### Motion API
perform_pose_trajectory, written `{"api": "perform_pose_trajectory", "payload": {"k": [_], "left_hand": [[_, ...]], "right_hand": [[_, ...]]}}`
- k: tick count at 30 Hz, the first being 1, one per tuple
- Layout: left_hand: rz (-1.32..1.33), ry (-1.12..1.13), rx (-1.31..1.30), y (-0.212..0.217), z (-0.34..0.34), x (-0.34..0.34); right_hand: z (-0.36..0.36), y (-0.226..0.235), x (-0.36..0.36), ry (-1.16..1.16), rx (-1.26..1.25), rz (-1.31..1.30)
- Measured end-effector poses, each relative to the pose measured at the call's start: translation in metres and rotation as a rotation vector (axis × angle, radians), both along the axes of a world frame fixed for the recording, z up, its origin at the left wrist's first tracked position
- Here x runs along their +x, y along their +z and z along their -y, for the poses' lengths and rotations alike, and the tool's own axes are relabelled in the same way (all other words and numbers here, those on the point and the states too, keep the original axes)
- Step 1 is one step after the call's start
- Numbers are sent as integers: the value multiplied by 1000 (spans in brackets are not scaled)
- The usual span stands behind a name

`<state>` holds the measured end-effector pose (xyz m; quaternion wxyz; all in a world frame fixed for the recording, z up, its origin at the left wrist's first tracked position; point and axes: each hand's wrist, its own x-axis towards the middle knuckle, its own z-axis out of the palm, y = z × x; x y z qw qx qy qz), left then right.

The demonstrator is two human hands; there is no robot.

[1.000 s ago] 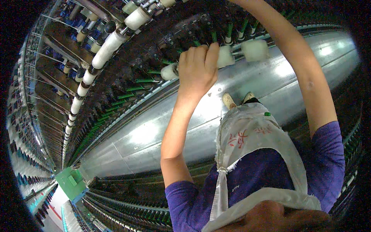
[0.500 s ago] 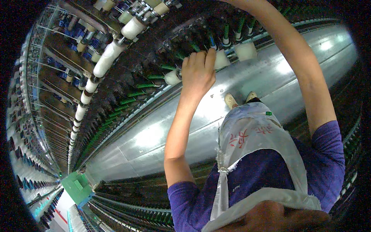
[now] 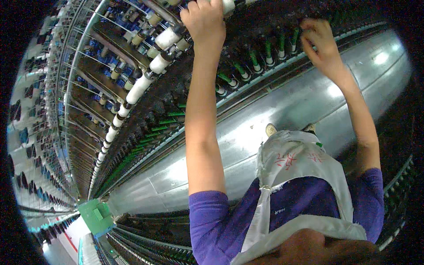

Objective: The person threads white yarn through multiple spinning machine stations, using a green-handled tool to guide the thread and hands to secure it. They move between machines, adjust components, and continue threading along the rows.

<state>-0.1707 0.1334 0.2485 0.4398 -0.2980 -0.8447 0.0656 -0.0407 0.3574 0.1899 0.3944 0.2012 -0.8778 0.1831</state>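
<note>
Here, left hand (image 3: 205, 21) adjoins white roller (image 3: 228, 6) beyond green bobbins (image 3: 268, 47), right hand (image 3: 320, 45) beside them — can't tell either grip's closure.

Glare whitens the shiny grey metal floor (image 3: 247, 126). Beyond it, the long black machine side (image 3: 251, 28) sinks into shadow. Fisheye distortion bows both.

Spindles (image 3: 253, 58) between rollers (image 3: 139, 88) and floor (image 3: 177, 173)
</note>
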Motion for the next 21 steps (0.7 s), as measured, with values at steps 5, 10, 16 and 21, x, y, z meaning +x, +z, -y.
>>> {"api": "perform_pose_trajectory", "payload": {"k": [5,10,16,21], "left_hand": [[-84,3,105,-40,-1,7],[451,-146,559,-153,-13,89],[998,237,1226,-302,-13,128],[838,-17,1651,-318,-8,49]], "right_hand": [[-71,-146,68,-81,6,407],[-134,-288,182,-155,71,996],[-179,-336,264,-218,62,1215],[-157,-316,248,-179,365,1399]]}}
